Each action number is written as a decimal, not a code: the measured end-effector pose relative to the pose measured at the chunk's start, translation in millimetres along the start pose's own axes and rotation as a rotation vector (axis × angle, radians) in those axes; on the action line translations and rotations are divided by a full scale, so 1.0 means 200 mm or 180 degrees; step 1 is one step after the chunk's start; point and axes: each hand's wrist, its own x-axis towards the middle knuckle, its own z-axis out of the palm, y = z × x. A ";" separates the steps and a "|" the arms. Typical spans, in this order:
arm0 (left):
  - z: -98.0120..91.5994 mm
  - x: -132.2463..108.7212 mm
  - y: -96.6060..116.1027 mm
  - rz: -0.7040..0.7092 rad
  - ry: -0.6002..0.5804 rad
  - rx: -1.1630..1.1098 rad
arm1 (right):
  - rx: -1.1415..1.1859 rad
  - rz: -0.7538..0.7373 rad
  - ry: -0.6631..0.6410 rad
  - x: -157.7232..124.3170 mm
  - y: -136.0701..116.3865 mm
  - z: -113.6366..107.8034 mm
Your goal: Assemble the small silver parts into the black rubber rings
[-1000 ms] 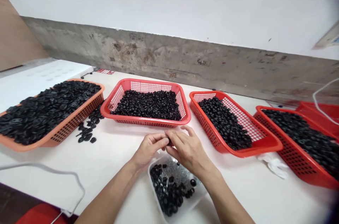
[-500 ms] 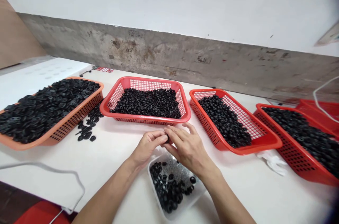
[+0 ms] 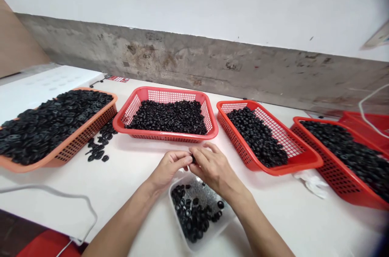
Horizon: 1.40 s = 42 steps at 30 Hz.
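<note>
Black rubber grommet (image 3: 193,160) sits pinched between your fingertips (image 3: 185,159), just above the clear plastic tray (image 3: 226,220), which holds more loose grommets (image 3: 191,216). Your left hand (image 3: 168,170) and right hand (image 3: 214,166) are both curled closed on it, almost meeting. Behind the tray: red mesh basket (image 3: 165,135) of black grommets. Right of the tray: another red basket (image 3: 273,170), also full. Left of the tray: orange basket (image 3: 88,137) of flat black rubber pieces, with loose pieces (image 3: 99,149) beside it on the white table (image 3: 121,180).
</note>
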 end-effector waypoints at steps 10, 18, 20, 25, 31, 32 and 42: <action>0.01 -0.01 0.02 -0.0172 -0.0040 0.0035 | -0.0400 -0.0209 -0.0257 0.00 -0.01 0.01; -0.04 0.01 0.01 0.0050 0.0562 0.0708 | -0.0324 0.0428 0.0208 0.00 0.11 -0.12; -0.03 0.02 0.01 0.0011 0.0646 0.0896 | -0.0662 0.1200 0.0682 -0.04 0.19 -0.23; 0.00 0.03 -0.03 -0.0099 0.0617 0.1099 | -0.0634 0.2317 0.1596 -0.11 0.30 -0.42; 0.01 0.02 -0.07 -0.0143 0.0522 0.1278 | 0.0405 0.2134 0.0841 -0.08 0.16 -0.48; 0.01 0.02 -0.07 -0.0132 0.0515 0.1308 | 0.0589 0.2005 0.0410 -0.07 0.14 -0.49; 0.03 0.01 -0.06 0.0073 0.0463 0.1638 | 0.0868 0.1012 -0.2945 0.00 -0.04 -0.24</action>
